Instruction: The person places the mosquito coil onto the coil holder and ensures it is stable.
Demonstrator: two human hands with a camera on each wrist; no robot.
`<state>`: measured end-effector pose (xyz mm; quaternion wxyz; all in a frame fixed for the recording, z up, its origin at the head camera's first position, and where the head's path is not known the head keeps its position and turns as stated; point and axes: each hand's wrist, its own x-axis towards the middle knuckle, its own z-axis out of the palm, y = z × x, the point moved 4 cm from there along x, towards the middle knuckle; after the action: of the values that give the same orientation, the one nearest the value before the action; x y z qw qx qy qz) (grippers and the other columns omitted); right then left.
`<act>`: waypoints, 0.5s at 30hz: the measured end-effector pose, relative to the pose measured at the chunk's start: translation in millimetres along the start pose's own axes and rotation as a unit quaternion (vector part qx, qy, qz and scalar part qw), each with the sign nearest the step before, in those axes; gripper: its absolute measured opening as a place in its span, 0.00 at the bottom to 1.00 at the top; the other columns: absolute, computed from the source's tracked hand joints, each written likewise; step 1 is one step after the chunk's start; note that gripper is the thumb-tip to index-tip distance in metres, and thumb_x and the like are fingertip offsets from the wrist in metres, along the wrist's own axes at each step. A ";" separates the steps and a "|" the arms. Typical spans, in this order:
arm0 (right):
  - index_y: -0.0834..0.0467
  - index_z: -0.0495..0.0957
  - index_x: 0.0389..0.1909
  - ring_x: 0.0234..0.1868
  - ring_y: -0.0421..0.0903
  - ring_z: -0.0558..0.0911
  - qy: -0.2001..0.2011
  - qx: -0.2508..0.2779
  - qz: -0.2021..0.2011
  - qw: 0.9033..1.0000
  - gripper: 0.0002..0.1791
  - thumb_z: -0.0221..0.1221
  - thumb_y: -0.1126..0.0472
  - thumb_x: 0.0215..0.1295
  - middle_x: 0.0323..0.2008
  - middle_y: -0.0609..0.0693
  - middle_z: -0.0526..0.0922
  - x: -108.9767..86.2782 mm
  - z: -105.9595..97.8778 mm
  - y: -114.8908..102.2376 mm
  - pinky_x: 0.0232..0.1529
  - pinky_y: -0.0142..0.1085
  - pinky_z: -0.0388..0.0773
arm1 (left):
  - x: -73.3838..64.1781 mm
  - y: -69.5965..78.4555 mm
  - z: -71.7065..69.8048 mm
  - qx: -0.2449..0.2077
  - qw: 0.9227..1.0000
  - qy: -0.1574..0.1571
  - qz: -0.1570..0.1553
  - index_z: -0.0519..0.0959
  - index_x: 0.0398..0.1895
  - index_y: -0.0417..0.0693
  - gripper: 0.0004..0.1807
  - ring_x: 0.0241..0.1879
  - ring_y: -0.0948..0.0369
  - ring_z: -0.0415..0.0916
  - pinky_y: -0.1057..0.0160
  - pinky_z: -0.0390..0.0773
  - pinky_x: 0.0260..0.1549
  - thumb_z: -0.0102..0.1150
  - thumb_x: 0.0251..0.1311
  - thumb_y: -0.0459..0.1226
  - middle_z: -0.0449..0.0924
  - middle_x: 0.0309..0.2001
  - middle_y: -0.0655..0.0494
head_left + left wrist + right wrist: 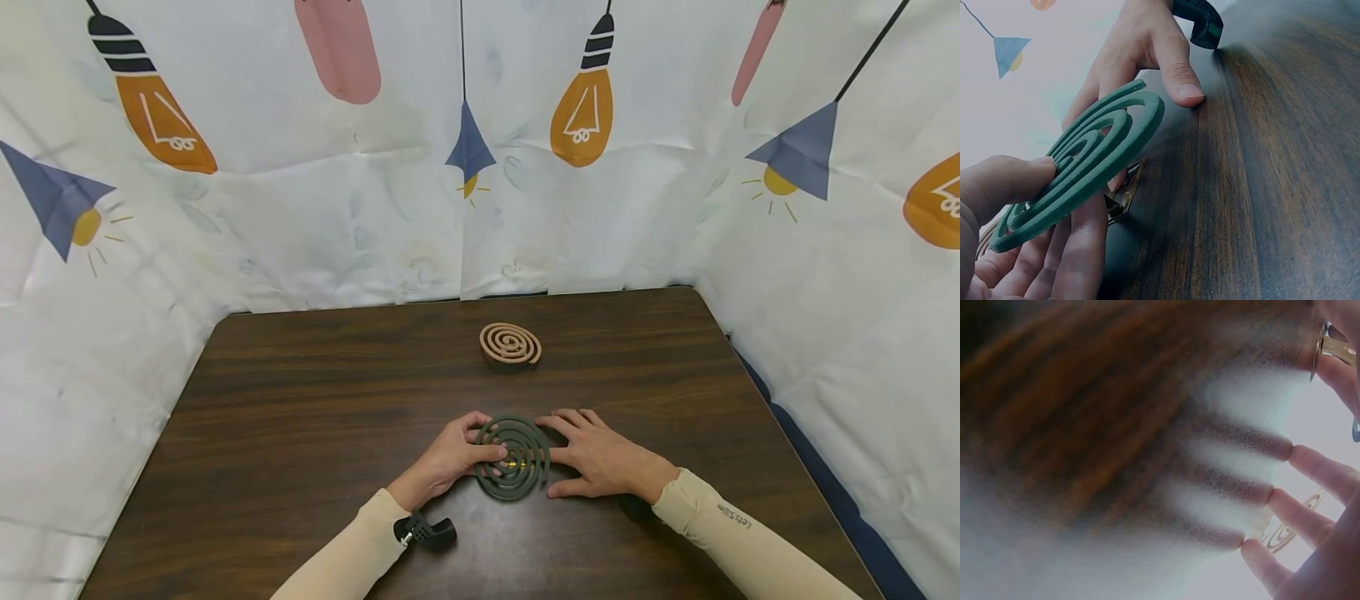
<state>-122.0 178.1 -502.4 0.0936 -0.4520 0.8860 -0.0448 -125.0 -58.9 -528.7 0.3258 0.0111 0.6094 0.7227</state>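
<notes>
In the head view my left hand (453, 454) holds a green mosquito coil (508, 496) by its left side, thumb on top and fingers underneath. The left wrist view shows the coil tilted above the table. Below it is a small shiny metal stand (1124, 199), partly hidden by the coil and fingers. My right hand (600, 454) is at the coil's right side, fingers spread and fingertips down at the tabletop. One of its fingers reaches under the coil, right at the metal stand. Metal also shows close to that hand in the right wrist view.
Farther back on the dark wooden table (337, 400) lies a brown spiral coil (510, 343). A white curtain (300, 225) printed with lamps and bulbs encloses the table's back and sides. Black wrist devices (425, 531) are strapped at the wrists.
</notes>
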 end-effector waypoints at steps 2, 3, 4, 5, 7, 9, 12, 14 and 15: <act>0.29 0.68 0.74 0.78 0.58 0.63 0.000 -0.002 0.000 1.000 0.35 0.47 0.23 0.69 0.79 0.51 0.60 0.1 0.0 0.5 0.69 0.61 0.69 | 0.4 0.4 0.2 0.000 1.000 -0.001 0.000 0.68 0.59 0.36 0.24 0.26 0.61 0.87 0.62 0.89 0.30 0.67 0.64 0.28 0.85 0.36 0.55; 0.30 0.68 0.74 0.78 0.58 0.63 0.000 -0.002 0.000 1.000 0.35 0.47 0.23 0.69 0.79 0.51 0.60 0.0 -0.2 0.7 0.70 0.60 0.69 | 0.6 0.7 0.5 0.001 1.000 -0.001 0.001 0.67 0.59 0.36 0.24 0.26 0.61 0.87 0.62 0.89 0.30 0.67 0.64 0.28 0.85 0.36 0.55; 0.30 0.68 0.73 0.78 0.58 0.63 0.000 -0.003 -0.001 1.000 0.35 0.47 0.23 0.69 0.79 0.50 0.60 0.0 -0.2 0.8 0.70 0.60 0.68 | 0.8 0.9 0.6 0.001 1.000 -0.001 0.001 0.67 0.59 0.36 0.25 0.26 0.61 0.87 0.62 0.89 0.30 0.67 0.64 0.28 0.85 0.36 0.55; 0.30 0.68 0.73 0.78 0.57 0.63 0.001 -0.004 -0.001 1.000 0.35 0.47 0.23 0.69 0.79 0.50 0.60 -0.1 -0.2 0.9 0.70 0.60 0.68 | 0.8 1.2 0.8 0.002 1.000 0.000 0.000 0.67 0.59 0.36 0.25 0.26 0.61 0.87 0.62 0.89 0.30 0.68 0.64 0.29 0.85 0.37 0.55; 0.30 0.69 0.73 0.78 0.57 0.63 0.003 -0.005 -0.002 1.000 0.34 0.48 0.23 0.69 0.79 0.50 0.60 -0.2 -0.1 1.1 0.70 0.60 0.68 | 1.0 1.6 1.3 0.004 1.000 0.001 -0.001 0.67 0.60 0.36 0.25 0.27 0.61 0.87 0.62 0.89 0.30 0.68 0.64 0.29 0.86 0.37 0.54; 0.30 0.69 0.73 0.78 0.57 0.63 0.003 -0.005 -0.003 1.000 0.34 0.47 0.23 0.69 0.79 0.51 0.60 -0.2 0.2 1.2 0.70 0.60 0.68 | 1.0 1.8 1.5 0.005 1.000 0.003 -0.002 0.68 0.60 0.36 0.25 0.27 0.61 0.87 0.62 0.89 0.30 0.68 0.64 0.29 0.86 0.37 0.54; 0.29 0.68 0.73 0.78 0.58 0.63 0.001 -0.004 -0.003 1.000 0.34 0.47 0.24 0.70 0.79 0.51 0.61 0.0 0.5 0.8 0.69 0.60 0.69 | 1.1 1.5 2.3 0.003 1.000 0.006 -0.003 0.68 0.60 0.36 0.25 0.27 0.61 0.87 0.62 0.89 0.30 0.68 0.63 0.29 0.86 0.37 0.54; 0.29 0.68 0.73 0.78 0.58 0.63 0.000 -0.004 -0.003 1.000 0.34 0.48 0.24 0.70 0.79 0.51 0.61 0.0 0.3 0.4 0.69 0.61 0.69 | 1.0 1.2 2.7 0.002 1.000 0.007 -0.002 0.68 0.59 0.36 0.25 0.27 0.61 0.87 0.62 0.89 0.30 0.68 0.63 0.28 0.85 0.37 0.54; 0.29 0.68 0.73 0.78 0.58 0.63 0.001 -0.004 -0.003 1.000 0.34 0.48 0.24 0.70 0.79 0.51 0.61 0.0 0.1 0.2 0.69 0.61 0.69 | 1.0 1.1 3.0 0.001 1.000 0.008 -0.002 0.68 0.59 0.36 0.25 0.27 0.61 0.87 0.62 0.89 0.30 0.68 0.63 0.28 0.85 0.36 0.54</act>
<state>-122.1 178.2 -502.5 0.0913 -0.4549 0.8848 -0.0422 -125.1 -55.8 -527.3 0.3224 0.0047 0.6130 0.7213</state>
